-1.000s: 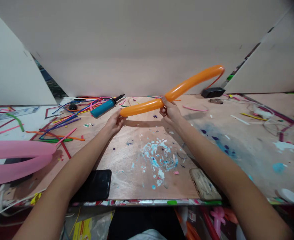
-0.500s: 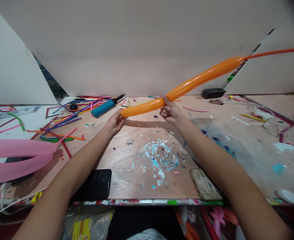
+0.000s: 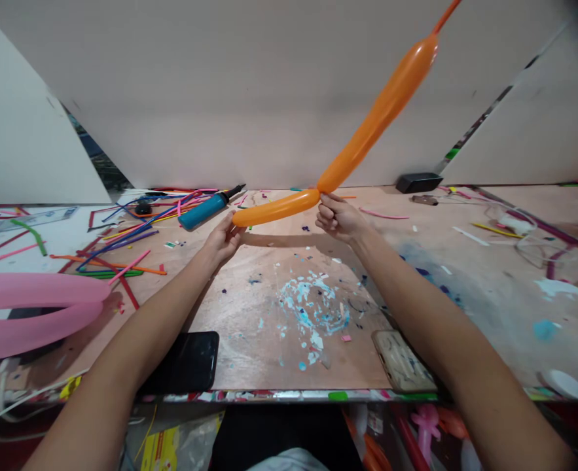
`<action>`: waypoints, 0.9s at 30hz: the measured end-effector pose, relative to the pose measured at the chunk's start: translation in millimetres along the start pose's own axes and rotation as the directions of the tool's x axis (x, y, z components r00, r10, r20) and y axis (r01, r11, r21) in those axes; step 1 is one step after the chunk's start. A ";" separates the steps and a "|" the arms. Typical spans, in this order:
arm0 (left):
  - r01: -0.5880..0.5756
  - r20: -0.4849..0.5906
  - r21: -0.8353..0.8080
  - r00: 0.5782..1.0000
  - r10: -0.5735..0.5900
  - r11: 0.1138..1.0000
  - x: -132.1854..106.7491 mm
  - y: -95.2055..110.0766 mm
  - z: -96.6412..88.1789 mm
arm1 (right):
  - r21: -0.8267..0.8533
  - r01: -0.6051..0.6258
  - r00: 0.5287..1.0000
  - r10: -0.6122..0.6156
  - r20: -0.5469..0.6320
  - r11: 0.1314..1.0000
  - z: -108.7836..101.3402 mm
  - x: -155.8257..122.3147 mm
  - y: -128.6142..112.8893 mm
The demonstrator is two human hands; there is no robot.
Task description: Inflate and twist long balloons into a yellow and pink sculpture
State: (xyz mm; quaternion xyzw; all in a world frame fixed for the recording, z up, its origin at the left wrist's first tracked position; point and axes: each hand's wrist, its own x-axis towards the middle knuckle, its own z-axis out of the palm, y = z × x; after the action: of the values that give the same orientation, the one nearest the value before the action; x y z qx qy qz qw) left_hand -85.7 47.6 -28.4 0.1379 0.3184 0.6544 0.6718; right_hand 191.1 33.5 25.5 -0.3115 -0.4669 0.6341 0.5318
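Observation:
A long orange modelling balloon is stretched between my hands above the table. My left hand grips its left end, fingers round the tip. At the pinched bend in the middle, my right hand has its thumb and fingertips closed on the balloon, the other fingers curled in. From that pinch the longer part rises steeply up and right, ending in a thin uninflated tail that leaves the top of the view. A blue hand pump with a black nozzle lies just behind my left hand.
Loose uninflated balloons are scattered at the left, with a pink inflated balloon nearer me. A black phone and a phone in a worn case lie by the front edge. A black box stands against the back panel.
The right part of the orange balloon has swung upward, from a shallow slope to a steep one, its tail now pointing up. Both hands stay in nearly the same place.

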 end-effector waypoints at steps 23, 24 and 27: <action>-0.054 0.030 0.124 0.998 0.050 0.991 1.3 -4.6 -0.6 | 0.191 0.034 0.966 0.016 -0.257 0.981 -3.2 12.3 9.6; -0.071 0.020 0.113 0.997 0.069 0.991 1.4 -4.4 -0.1 | 0.181 0.015 0.954 0.040 -0.296 0.983 -5.5 13.1 11.0; -0.134 0.019 0.100 0.991 0.133 0.986 3.5 -4.1 -0.6 | 0.111 -0.036 0.940 0.071 -0.333 0.993 -11.4 13.3 13.4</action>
State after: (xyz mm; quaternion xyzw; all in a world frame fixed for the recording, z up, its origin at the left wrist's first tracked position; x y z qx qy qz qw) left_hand -83.0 50.5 -32.1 0.1968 0.3371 0.6802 0.6204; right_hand 193.0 49.3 10.3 -0.3997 -0.3274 0.6092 0.6017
